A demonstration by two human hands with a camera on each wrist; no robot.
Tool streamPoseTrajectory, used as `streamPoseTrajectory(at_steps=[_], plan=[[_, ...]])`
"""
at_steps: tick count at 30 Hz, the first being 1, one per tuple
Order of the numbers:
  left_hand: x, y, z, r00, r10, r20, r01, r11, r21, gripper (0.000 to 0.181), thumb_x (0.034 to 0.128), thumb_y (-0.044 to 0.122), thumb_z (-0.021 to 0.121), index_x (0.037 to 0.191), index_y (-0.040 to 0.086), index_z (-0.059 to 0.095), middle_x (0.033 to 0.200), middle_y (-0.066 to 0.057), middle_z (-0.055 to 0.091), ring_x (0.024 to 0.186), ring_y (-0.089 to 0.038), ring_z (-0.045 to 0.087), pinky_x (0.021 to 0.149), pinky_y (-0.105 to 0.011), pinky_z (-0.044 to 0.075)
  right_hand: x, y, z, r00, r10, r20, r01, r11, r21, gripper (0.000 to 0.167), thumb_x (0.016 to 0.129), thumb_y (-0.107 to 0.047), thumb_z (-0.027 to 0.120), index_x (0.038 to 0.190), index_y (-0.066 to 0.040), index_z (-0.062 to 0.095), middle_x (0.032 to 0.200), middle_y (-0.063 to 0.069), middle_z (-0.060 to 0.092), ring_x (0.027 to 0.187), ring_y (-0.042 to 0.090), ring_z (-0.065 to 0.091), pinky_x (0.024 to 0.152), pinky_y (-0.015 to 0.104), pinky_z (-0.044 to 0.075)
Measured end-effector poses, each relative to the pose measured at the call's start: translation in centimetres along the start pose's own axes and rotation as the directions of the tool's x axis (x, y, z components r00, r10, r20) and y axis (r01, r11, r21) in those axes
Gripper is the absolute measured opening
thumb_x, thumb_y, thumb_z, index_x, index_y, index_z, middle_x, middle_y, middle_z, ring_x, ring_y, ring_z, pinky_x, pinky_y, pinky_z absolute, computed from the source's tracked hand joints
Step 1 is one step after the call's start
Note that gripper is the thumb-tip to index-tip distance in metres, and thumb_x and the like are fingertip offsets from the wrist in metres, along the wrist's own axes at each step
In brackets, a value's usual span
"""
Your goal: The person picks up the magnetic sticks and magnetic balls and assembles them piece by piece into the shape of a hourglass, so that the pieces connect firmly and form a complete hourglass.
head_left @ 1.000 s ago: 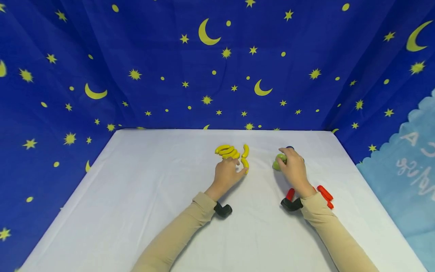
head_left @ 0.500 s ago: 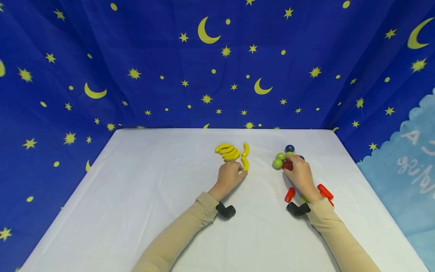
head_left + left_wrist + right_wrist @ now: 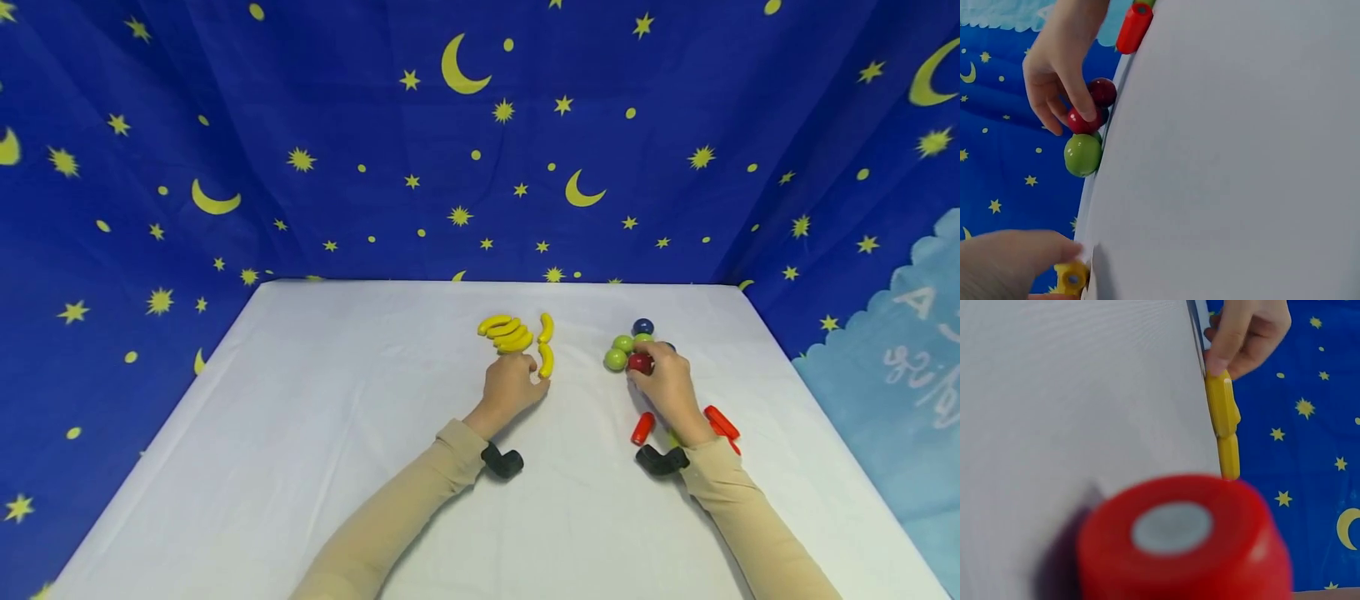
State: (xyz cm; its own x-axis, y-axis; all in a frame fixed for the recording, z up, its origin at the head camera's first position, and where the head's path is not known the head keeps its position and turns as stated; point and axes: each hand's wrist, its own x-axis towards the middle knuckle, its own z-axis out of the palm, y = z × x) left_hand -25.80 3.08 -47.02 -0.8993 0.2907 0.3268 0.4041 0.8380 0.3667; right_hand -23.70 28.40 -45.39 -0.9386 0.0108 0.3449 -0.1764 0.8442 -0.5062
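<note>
In the head view my left hand (image 3: 512, 390) curls beside a small yellow toy banana (image 3: 546, 361), its thumb at the near end and its fingers on the left. The right wrist view shows that thumb touching the banana (image 3: 1221, 405). More bananas (image 3: 512, 332) lie fanned out just beyond this hand, and one (image 3: 547, 327) continues the line away from it. My right hand (image 3: 666, 385) pinches a shiny red ball (image 3: 639, 363) between thumb and fingers. Green balls (image 3: 615, 359) and a dark blue ball (image 3: 643, 327) sit around it, partly hidden by the fingers.
Red sticks (image 3: 642, 427) lie near the right wrist, with more red pieces (image 3: 722, 422) to its right. A red piece with a pale round end (image 3: 1179, 550) fills the lower right wrist view. Blue star-patterned cloth (image 3: 480, 167) encloses the white table (image 3: 337, 467).
My right hand has shifted right and nearer, exposing the red ball and the green and blue balls. The left hand has nudged the near banana slightly away, bringing it close to the one beyond.
</note>
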Motion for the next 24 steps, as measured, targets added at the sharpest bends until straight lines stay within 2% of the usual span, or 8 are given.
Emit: streamPoseTrajectory(at_steps=[4, 7, 10, 14, 16, 19, 22, 24], plan=[[0.6, 0.7, 0.3, 1.000, -0.011, -0.002, 0.010, 1.000, -0.007, 0.036, 0.0797, 0.045, 0.072, 0.067, 0.013, 0.063, 0.061, 0.003, 0.054, 0.054, -0.007, 0.046, 0.045, -0.019, 0.031, 0.0, 0.2, 0.0, 0.999, 0.001, -0.037, 0.000, 1.000, 0.017, 0.044, 0.076, 0.002, 0.072, 0.117, 0.008, 0.059, 0.110, 0.030, 0.059, 0.101, 0.044, 0.058, 0.088, 0.055, 0.049], [0.7, 0.9, 0.5, 1.000, -0.014, -0.001, 0.014, 1.000, -0.006, 0.042, 0.0822, 0.040, 0.071, 0.056, 0.015, 0.049, 0.056, 0.005, 0.037, 0.051, -0.007, 0.035, 0.043, -0.019, 0.024, 0.0, 0.3, 0.0, 0.998, -0.006, -0.058, 0.008, 0.999, 0.031, 0.044, 0.076, 0.002, 0.072, 0.118, 0.008, 0.059, 0.109, 0.030, 0.060, 0.099, 0.044, 0.059, 0.087, 0.055, 0.049], [0.4, 0.9, 0.3, 1.000, -0.018, -0.001, 0.018, 1.000, -0.004, 0.044, 0.0821, 0.033, 0.072, 0.054, 0.017, 0.041, 0.056, 0.006, 0.030, 0.051, -0.008, 0.032, 0.043, -0.020, 0.022, 0.1, 0.2, -0.1, 0.996, -0.024, -0.089, 0.028, 0.999, 0.040, 0.043, 0.077, 0.002, 0.072, 0.117, 0.009, 0.059, 0.109, 0.029, 0.060, 0.099, 0.043, 0.059, 0.086, 0.055, 0.049], [-0.3, 0.5, -0.3, 1.000, -0.022, -0.001, 0.022, 1.000, -0.023, 0.035, 0.0797, 0.031, 0.073, 0.057, 0.015, 0.051, 0.059, 0.006, 0.038, 0.053, -0.008, 0.036, 0.045, -0.019, 0.025, 0.3, -0.2, -0.3, 0.988, -0.057, -0.141, 0.064, 0.997, 0.047, 0.041, 0.076, 0.004, 0.071, 0.115, 0.010, 0.059, 0.108, 0.028, 0.061, 0.099, 0.043, 0.060, 0.087, 0.054, 0.050], [-0.8, 0.1, -0.6, 1.000, -0.020, -0.003, 0.020, 0.999, -0.050, 0.026, 0.0791, 0.030, 0.074, 0.064, 0.013, 0.061, 0.061, 0.005, 0.047, 0.055, -0.007, 0.041, 0.046, -0.019, 0.028, 0.3, -0.5, -0.3, 0.985, -0.073, -0.159, 0.083, 0.995, 0.055, 0.040, 0.076, 0.005, 0.071, 0.114, 0.010, 0.060, 0.107, 0.029, 0.061, 0.098, 0.043, 0.060, 0.087, 0.054, 0.049], [-1.6, -1.0, -1.1, 0.999, -0.020, 0.027, 0.022, 0.995, -0.102, 0.020, 0.0790, 0.030, 0.075, 0.076, 0.011, 0.070, 0.068, 0.002, 0.058, 0.059, -0.007, 0.046, 0.050, -0.018, 0.033, 0.2, -1.1, -0.2, 0.982, -0.095, -0.161, 0.108, 0.991, 0.074, 0.041, 0.075, 0.006, 0.071, 0.114, 0.011, 0.060, 0.106, 0.029, 0.061, 0.096, 0.042, 0.059, 0.087, 0.053, 0.048], [-2.4, -2.2, -1.8, 0.997, -0.020, 0.078, 0.036, 0.977, -0.209, 0.019, 0.0790, 0.029, 0.076, 0.083, 0.011, 0.073, 0.073, 0.001, 0.063, 0.063, -0.006, 0.050, 0.055, -0.018, 0.037, -0.1, -1.8, 0.0, 0.984, -0.117, -0.136, 0.130, 0.987, 0.090, 0.041, 0.075, 0.006, 0.071, 0.115, 0.010, 0.060, 0.107, 0.028, 0.061, 0.095, 0.041, 0.058, 0.086, 0.053, 0.046], [-2.8, -3.0, -2.3, 0.993, -0.019, 0.116, 0.053, 0.950, -0.306, 0.019, 0.0793, 0.028, 0.076, 0.086, 0.010, 0.073, 0.075, -0.001, 0.066, 0.065, -0.007, 0.052, 0.059, -0.018, 0.040, -0.2, -2.2, 0.2, 0.985, -0.134, -0.113, 0.145, 0.985, 0.097, 0.041, 0.075, 0.005, 0.072, 0.114, 0.010, 0.060, 0.108, 0.027, 0.061, 0.096, 0.040, 0.058, 0.087, 0.052, 0.045]])
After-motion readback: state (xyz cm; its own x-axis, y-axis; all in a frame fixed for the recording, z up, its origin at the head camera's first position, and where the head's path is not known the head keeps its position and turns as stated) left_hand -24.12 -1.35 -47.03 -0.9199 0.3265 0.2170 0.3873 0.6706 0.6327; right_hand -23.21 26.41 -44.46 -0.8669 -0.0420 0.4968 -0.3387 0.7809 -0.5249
